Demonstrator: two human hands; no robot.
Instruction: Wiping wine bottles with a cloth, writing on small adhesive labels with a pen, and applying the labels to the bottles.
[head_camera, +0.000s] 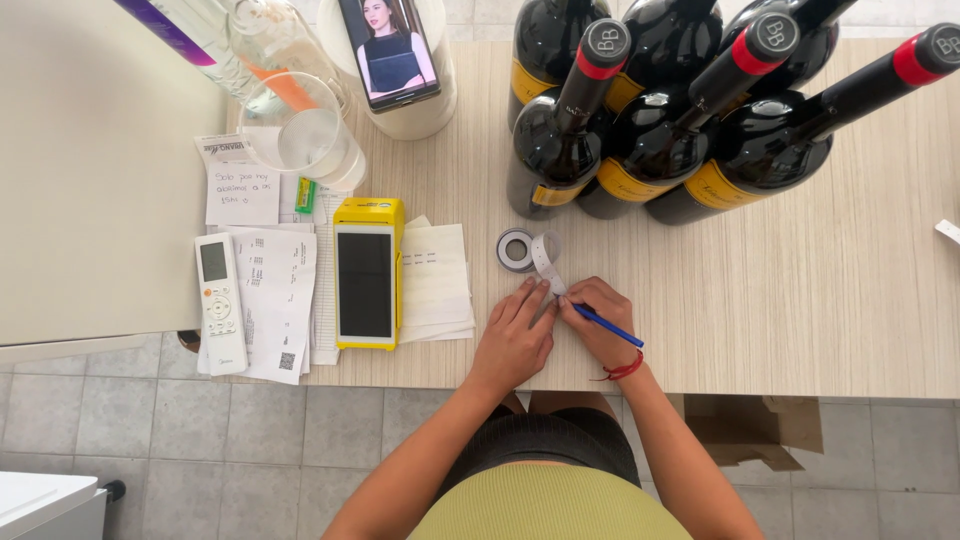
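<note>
Writing on label strip at tabletop (800, 300) edge.
Left hand (515, 335), fingers flat, pins the white strip (549, 268) unrolled from the label roll (516, 250); right hand (598, 322) grips a blue pen (608, 326), tip on the strip. Strip not yet detached.

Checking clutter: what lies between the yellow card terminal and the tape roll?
Head view: white paper slips lie between the yellow terminal and the tape roll.

A single head-worn view looks steeply down, close above the wooden table (800, 300).
</note>
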